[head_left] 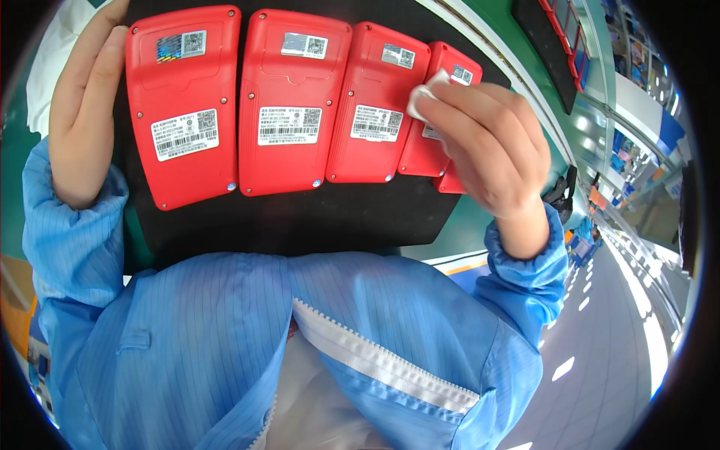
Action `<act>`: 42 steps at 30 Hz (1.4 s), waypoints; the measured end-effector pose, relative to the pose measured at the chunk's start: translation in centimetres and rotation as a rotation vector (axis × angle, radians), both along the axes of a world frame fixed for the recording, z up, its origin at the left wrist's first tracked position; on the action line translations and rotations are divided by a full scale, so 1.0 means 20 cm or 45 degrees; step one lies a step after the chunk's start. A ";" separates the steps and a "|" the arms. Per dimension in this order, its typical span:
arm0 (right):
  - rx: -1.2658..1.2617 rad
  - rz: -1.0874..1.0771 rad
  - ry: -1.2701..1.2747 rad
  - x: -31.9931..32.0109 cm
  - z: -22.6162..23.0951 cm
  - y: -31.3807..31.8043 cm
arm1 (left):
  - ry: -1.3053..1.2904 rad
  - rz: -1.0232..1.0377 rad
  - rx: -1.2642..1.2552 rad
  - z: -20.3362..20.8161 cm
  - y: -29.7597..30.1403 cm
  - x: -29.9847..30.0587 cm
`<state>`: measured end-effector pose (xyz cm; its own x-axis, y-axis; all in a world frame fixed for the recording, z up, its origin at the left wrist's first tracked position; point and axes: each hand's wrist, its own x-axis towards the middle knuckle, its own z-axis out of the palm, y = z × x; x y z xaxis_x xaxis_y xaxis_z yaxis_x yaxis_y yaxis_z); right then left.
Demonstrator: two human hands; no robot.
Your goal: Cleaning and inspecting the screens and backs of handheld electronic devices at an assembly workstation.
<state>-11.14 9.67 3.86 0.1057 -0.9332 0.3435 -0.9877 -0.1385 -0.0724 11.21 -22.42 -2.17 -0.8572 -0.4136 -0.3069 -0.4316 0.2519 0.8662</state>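
Several red handheld devices lie back side up in a row, each with white printed labels. My left hand [86,112] rests along the left edge of the leftmost device [184,86], its fingers stretched out. Between the fingertips of my right hand [499,146] is a folded white wipe [424,96]. It is over the fourth device [422,154], partly covering its label; I cannot tell whether it touches. Another red device [448,182] shows only a corner beneath my right hand. The second device [292,86] and third device [379,90] lie between my hands.
A black mat [277,225] lies under the devices on a green tabletop [469,221]. White material [46,82] hangs beyond my left hand. At the upper right, more red-framed devices [574,49] sit on another dark mat. A walkway [577,360] runs along the right.
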 end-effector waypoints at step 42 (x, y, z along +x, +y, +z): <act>-0.515 -1.272 -2.354 0.17 -0.22 0.60 | 0.724 -0.002 0.218 -0.01 0.18 -0.11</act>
